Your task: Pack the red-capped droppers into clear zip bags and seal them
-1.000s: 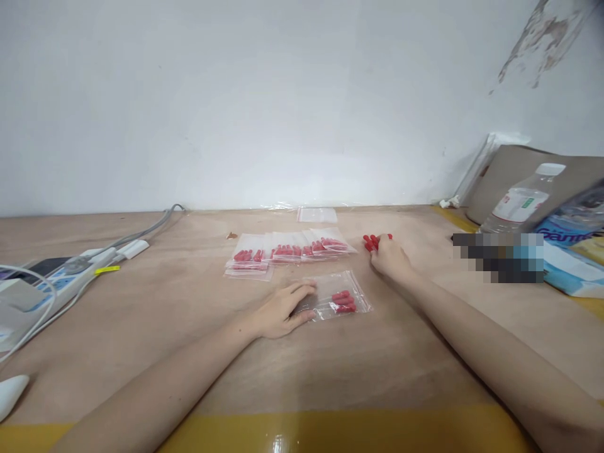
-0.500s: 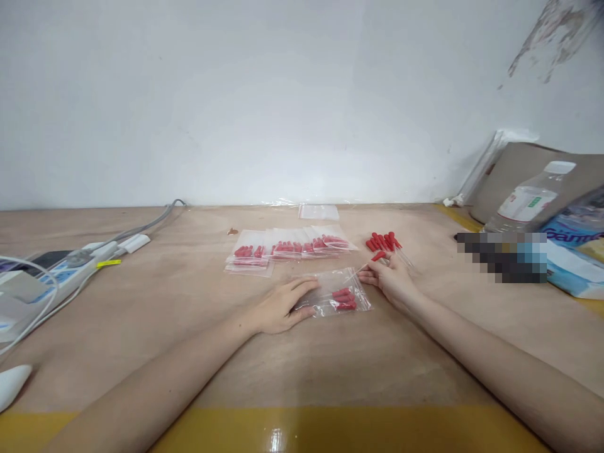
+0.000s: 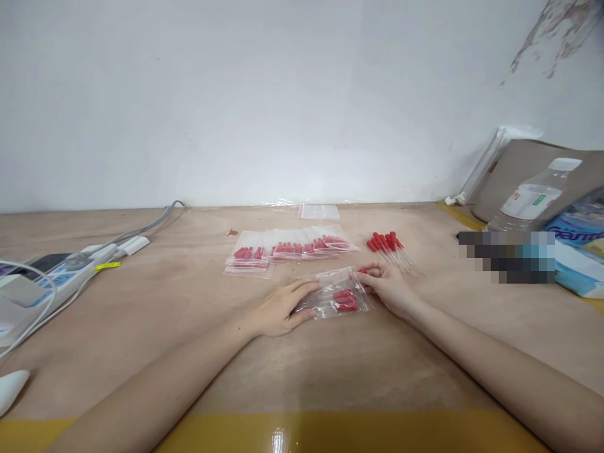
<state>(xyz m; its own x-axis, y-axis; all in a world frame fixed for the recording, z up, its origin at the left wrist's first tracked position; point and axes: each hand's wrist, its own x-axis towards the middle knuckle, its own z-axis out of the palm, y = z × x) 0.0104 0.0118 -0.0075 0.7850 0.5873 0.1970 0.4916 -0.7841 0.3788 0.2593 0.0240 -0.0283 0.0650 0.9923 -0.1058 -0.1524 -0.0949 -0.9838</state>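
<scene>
My left hand [image 3: 287,308] grips the closed end of a clear zip-lock bag [image 3: 325,309], thumb at the near edge and fingers over the far edge. Inside it lie several droppers [image 3: 344,301] with red rubber bulbs. At the bag's right-hand mouth, my right hand [image 3: 384,284] pinches another dropper [image 3: 362,271] by its red bulb; its thin tube points left into the bag. Just beyond that hand lies a loose pile of droppers [image 3: 387,242], bulbs away from me, clear tubes toward me.
Filled bags of red-bulbed droppers [image 3: 287,245] overlap in a row behind, with a flat stack of bags [image 3: 318,212] near the wall. A power strip [image 3: 70,274] with cables is at left. A plastic bottle [image 3: 533,198] and a blue package [image 3: 580,251] stand at right.
My right hand has moved slightly down and left, sliding the dropper's tube further into the bag. My left hand keeps its hold at the same spot.
</scene>
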